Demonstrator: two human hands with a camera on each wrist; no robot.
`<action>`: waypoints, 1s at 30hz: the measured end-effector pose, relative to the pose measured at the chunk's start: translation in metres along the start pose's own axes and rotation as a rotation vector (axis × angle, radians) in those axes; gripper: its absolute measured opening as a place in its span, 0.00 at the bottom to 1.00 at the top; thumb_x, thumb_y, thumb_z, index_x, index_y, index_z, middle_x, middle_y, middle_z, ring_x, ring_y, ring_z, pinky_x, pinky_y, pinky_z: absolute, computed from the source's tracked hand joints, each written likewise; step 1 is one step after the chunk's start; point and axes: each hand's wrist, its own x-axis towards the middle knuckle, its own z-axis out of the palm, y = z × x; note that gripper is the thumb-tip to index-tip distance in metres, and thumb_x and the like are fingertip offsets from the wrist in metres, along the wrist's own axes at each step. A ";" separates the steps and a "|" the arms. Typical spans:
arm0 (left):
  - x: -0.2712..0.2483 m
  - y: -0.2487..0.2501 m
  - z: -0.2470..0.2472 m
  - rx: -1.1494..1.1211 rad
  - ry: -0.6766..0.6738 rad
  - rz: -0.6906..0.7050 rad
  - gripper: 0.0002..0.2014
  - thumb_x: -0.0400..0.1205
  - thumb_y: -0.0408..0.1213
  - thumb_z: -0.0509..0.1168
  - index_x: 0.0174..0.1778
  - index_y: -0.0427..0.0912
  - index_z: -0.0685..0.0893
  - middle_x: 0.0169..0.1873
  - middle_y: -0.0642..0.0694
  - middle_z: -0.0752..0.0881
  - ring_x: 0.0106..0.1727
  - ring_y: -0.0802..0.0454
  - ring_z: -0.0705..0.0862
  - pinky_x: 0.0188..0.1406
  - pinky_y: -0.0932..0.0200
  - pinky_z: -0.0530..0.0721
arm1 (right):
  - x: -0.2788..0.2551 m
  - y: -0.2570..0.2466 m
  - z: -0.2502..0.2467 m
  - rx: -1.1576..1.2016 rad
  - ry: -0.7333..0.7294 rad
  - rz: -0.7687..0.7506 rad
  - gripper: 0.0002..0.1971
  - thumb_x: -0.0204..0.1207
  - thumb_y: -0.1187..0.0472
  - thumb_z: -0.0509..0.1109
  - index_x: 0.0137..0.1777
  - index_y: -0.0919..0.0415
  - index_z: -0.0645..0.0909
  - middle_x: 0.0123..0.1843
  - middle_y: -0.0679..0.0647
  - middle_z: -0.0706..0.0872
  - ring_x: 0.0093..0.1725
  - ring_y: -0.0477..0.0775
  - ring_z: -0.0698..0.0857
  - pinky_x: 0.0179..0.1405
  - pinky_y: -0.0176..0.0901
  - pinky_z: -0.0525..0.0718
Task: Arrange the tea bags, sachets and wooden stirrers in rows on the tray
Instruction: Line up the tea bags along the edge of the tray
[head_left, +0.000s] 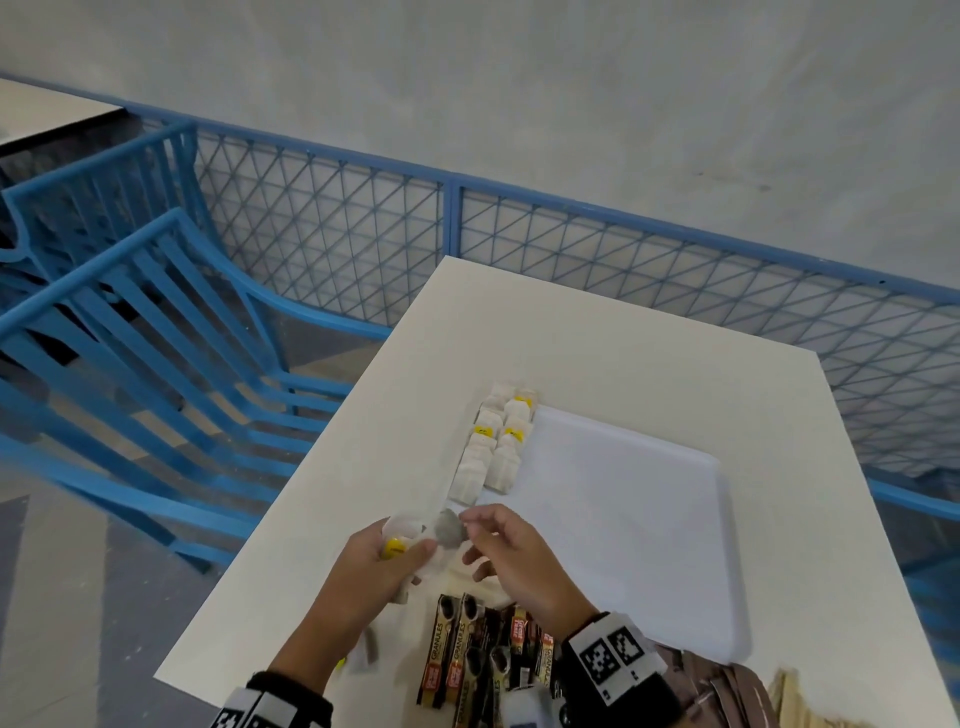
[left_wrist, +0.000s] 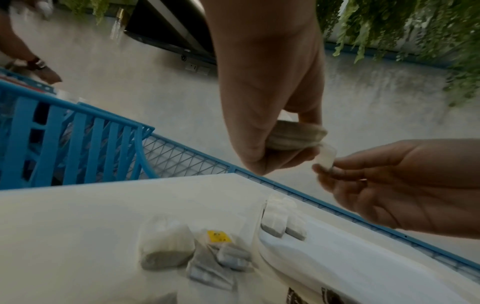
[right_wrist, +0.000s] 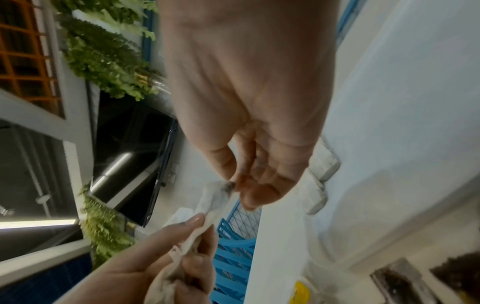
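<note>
My left hand (head_left: 382, 558) grips a bunch of tea bags (head_left: 410, 530); my right hand (head_left: 511, 551) pinches one bag (head_left: 450, 529) above the desk (head_left: 623, 353).

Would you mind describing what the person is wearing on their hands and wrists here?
Both hands are bare, with no gloves or rings visible. The right wrist carries a black band holding a white block printed with black square-patterned markers. The left wrist wears a similar black band with white marker blocks, partly cut off by the frame. No sleeves show.

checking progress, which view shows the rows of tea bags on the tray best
The head view: the tea bag rows show whole along the white tray's left edge. The left wrist view shows only their near ends, blurred; the right wrist view shows a blurred sliver.
</note>
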 end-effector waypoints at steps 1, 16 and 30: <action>0.000 0.000 0.000 0.057 -0.005 0.028 0.02 0.78 0.33 0.69 0.41 0.38 0.85 0.23 0.49 0.82 0.24 0.58 0.78 0.21 0.66 0.75 | -0.001 0.000 -0.001 -0.101 0.004 -0.052 0.09 0.82 0.59 0.61 0.60 0.52 0.77 0.53 0.47 0.81 0.46 0.43 0.82 0.43 0.33 0.82; 0.002 0.003 -0.002 0.241 -0.049 0.087 0.04 0.74 0.37 0.73 0.42 0.43 0.85 0.26 0.49 0.84 0.28 0.57 0.80 0.26 0.60 0.80 | 0.008 0.015 -0.009 -0.581 -0.132 -0.282 0.05 0.75 0.57 0.71 0.48 0.56 0.84 0.43 0.36 0.76 0.41 0.37 0.77 0.40 0.21 0.72; 0.011 -0.024 -0.026 -0.360 -0.021 -0.250 0.21 0.80 0.18 0.48 0.66 0.35 0.75 0.52 0.34 0.83 0.60 0.40 0.81 0.55 0.52 0.81 | 0.065 0.045 -0.045 -0.031 0.423 0.145 0.13 0.72 0.68 0.73 0.45 0.58 0.70 0.39 0.58 0.82 0.33 0.51 0.81 0.34 0.37 0.80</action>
